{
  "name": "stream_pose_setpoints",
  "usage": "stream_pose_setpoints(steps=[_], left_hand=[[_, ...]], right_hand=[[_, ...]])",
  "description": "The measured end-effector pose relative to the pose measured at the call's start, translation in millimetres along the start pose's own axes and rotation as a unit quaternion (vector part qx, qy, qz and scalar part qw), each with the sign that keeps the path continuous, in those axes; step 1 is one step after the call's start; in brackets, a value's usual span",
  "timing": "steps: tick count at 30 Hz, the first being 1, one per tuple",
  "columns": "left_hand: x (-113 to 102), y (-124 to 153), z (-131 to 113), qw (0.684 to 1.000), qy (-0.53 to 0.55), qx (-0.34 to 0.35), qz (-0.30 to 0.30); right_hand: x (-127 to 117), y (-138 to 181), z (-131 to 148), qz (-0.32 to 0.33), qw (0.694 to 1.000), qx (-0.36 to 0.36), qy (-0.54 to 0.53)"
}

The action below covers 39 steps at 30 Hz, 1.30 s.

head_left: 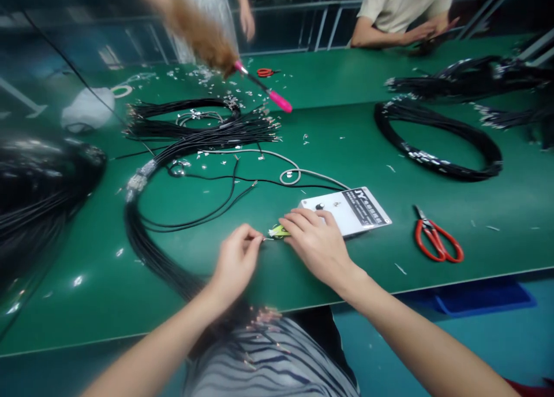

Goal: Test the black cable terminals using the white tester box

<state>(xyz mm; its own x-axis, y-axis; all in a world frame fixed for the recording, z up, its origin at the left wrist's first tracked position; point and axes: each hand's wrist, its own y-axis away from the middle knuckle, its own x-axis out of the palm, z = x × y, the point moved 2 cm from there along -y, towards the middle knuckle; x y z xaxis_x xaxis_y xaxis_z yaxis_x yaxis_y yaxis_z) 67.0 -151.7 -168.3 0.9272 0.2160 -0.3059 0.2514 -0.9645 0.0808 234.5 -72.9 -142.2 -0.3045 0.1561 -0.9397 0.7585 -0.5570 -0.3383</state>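
My left hand (238, 257) is closed in a pinch on a thin wire end, just left of a small yellow-green piece (278, 231) at the end of a white box. My right hand (315, 240) lies over the near left corner of this white box (352, 227), marked JY, with a knob and a switch on top. Its curled fingers and thumb grip the yellow-green piece. A thick bundle of black cables (145, 229) curves from the table down to my lap, where bare copper ends (264, 319) show.
Red-handled scissors (437, 241) lie right of the box. A coil of black cables (471, 169) is further back. A blurred brown duster with a pink handle (280, 101) is above the far cables. Two people (400, 16) are across the table; a blue tray (485, 299) is below its edge.
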Motion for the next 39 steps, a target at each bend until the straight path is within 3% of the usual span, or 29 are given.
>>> stream_pose_setpoints(steps=[10,20,35,39], left_hand=[[6,-12,-3,0.996,-0.081,0.015,-0.038],[14,-16,2,0.991,-0.124,0.031,-0.042],[16,-16,7,0.992,-0.112,0.03,-0.044],[15,-16,7,0.993,-0.105,0.026,-0.043]], right_hand=[[3,-13,-5,0.042,0.998,-0.035,0.03],[3,-13,-5,0.039,0.998,-0.033,0.033],[5,-10,1,0.03,0.999,-0.002,0.041],[-9,2,-2,-0.016,1.0,0.012,-0.008]])
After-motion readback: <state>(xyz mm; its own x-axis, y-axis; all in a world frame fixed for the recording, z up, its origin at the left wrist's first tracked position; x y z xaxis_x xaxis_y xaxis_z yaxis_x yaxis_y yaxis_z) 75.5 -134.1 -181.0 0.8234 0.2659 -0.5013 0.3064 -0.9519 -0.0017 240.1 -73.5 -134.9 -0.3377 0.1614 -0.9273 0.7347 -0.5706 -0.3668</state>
